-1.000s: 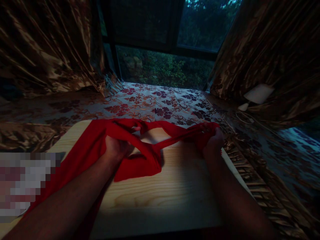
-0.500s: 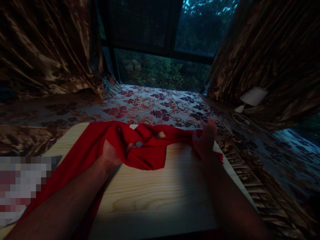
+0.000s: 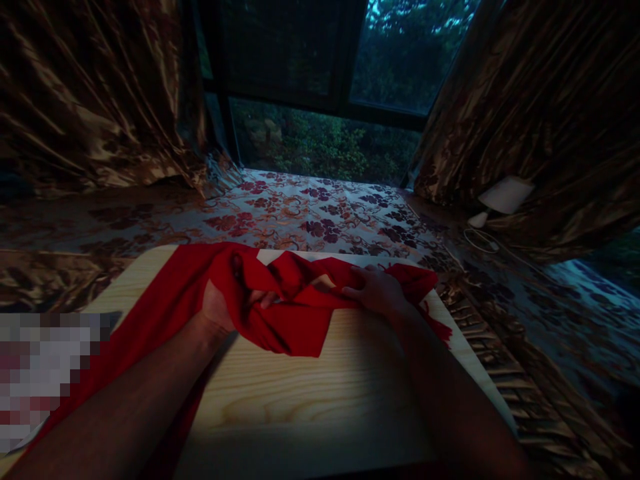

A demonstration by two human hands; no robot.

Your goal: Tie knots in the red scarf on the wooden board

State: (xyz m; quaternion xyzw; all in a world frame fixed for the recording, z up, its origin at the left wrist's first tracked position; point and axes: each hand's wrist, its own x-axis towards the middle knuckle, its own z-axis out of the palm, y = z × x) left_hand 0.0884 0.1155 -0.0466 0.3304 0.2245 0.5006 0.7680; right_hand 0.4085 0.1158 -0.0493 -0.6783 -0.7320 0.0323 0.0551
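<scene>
A long red scarf [image 3: 165, 293] with a fringed right end lies bunched and twisted across the wooden tabletop [image 3: 280, 407]. My left hand [image 3: 220, 307] is tucked through a loop of it, and cloth drapes over the palm. Its curled fingertips show beyond the fold, closed on the fabric. Over the scarf's right stretch rests my right hand [image 3: 380, 290], thumb and fingers apart, touching the cloth with no firm grip visible. One flat flap of the scarf hangs toward me between the hands. The fringe spreads beside my right wrist, at the table's right edge.
A blurred-out printed item [image 3: 40, 373] is at the table's left. Past the far edge, a ledge with floral fabric [image 3: 320, 207] runs to the window. A white lamp [image 3: 507, 195] with a cord lies at right, near the brown curtains [image 3: 545, 100].
My right hand let go of the gathered right end, spread its fingers, then moved left onto the scarf. The stretched strand has slackened and lies down. My left hand stays in the loop.
</scene>
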